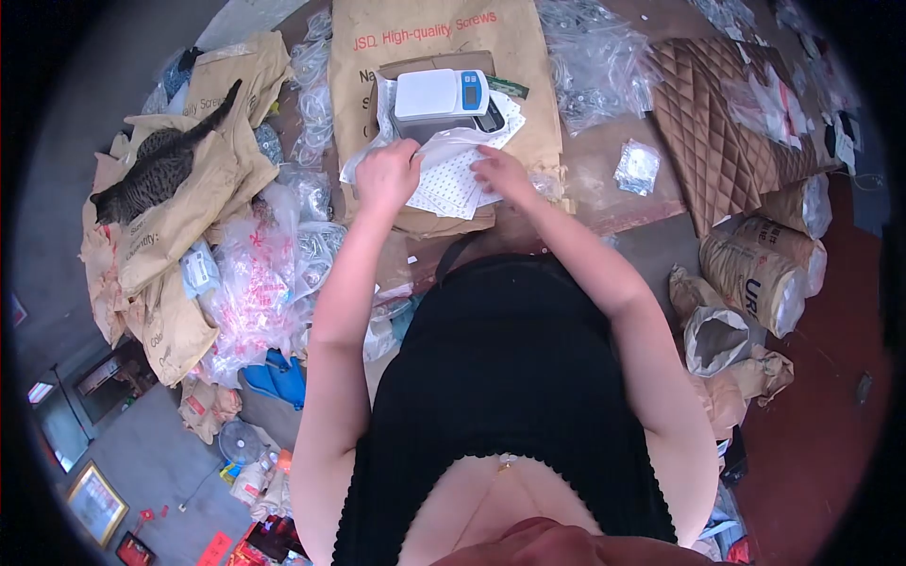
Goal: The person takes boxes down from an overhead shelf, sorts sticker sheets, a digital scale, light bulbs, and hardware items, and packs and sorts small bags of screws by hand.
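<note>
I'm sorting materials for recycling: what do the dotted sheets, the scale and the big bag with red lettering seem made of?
Dotted sheets: likely paper, matte white with crisp edges, though thin plastic is possible.
Scale: probably hard plastic, smooth and white with rounded corners.
Big bag: seemingly heavy paper, dull brown with printing; any lining isn't visible.

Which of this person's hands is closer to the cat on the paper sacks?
The left. The left hand is nearer, though well to the right of the cat; the right hand is farther right still, beyond the left one.
</note>
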Tool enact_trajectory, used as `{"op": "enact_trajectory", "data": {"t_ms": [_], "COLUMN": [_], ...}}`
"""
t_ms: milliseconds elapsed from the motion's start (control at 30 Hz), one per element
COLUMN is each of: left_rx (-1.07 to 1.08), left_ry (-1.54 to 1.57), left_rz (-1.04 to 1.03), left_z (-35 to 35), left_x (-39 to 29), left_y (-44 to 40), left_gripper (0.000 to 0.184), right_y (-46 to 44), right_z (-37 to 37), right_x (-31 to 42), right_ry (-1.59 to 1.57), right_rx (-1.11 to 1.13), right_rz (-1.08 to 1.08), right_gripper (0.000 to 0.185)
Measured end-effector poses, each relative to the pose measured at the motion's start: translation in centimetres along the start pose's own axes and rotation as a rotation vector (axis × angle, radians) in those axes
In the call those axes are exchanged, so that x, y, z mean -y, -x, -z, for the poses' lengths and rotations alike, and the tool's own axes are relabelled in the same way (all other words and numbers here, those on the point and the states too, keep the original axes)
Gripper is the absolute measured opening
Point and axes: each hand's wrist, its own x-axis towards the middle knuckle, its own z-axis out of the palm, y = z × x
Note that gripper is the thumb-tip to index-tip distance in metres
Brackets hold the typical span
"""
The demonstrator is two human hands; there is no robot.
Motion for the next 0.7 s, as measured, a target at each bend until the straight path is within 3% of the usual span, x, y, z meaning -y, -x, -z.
{"op": "enact_trajectory", "data": {"t_ms": [33,133,267,333,367,433,467,500,533,600,633,700], "left_rx": [0.001,-0.009,-0.046,-0.351,-0.348,-0.326,-0.214,-0.046,-0.048,0.364,0.364,0.378], "left_ry": [0.002,0.033,0.024,0.067,0.064,0.041,0.087,0.066,0.062,0.119,0.120,0.073], "left_rz": [0.001,0.027,0.044,-0.023,-0.024,-0.450,-0.551,-0.525,-0.522,-0.193,-0.190,0.086], "left_z": [0.1,0.4,1.5,3.9,3.4,1.9,2.1,1.1,-0.5,-3.2,-3.9,-4.2], "left_x": [-0.1,-0.2,-0.2,-2.7,-3.1,-3.6,-5.0,-6.1,-6.6,-6.7,-6.5,-6.6], "left_y": [0.1,0.9,2.2,2.9,3.8,5.8,6.2,6.6,6.4,4.4,3.4,1.5], "left_gripper": [0.017,0.018,0.017,0.017,0.017,0.018,0.019,0.019,0.019,0.033,0.033,0.057], "right_y": [-0.7,-2.8,-1.0,-1.2,-1.4,-2.0,-2.2,-1.7,-1.8,-2.1,-2.4,-3.0], "right_z": [0.5,1.7,0.9,0.5,0.3,0.2,0.2,0.2,0.1,0.2,0.2,0.6], "right_x": [1.1,1.5,4.3,5.2,5.5,5.9,6.3,7.2,7.5,7.5,7.6,7.7], "right_ry": [-0.364,-0.528,-0.570,-0.561,-0.552,-0.520,-0.483,-0.474,-0.474,-0.416,-0.416,-0.259], "right_rx": [0.060,0.232,0.269,0.289,0.303,0.301,0.297,0.278,0.284,0.267,0.269,0.342], "right_rz": [-0.169,-0.231,-0.112,-0.078,-0.039,-0.043,-0.043,-0.058,-0.056,-0.059,-0.061,-0.022], "right_gripper": [0.031,0.029,0.042,0.045,0.047,0.047,0.047,0.047,0.047,0.042,0.042,0.040]}}
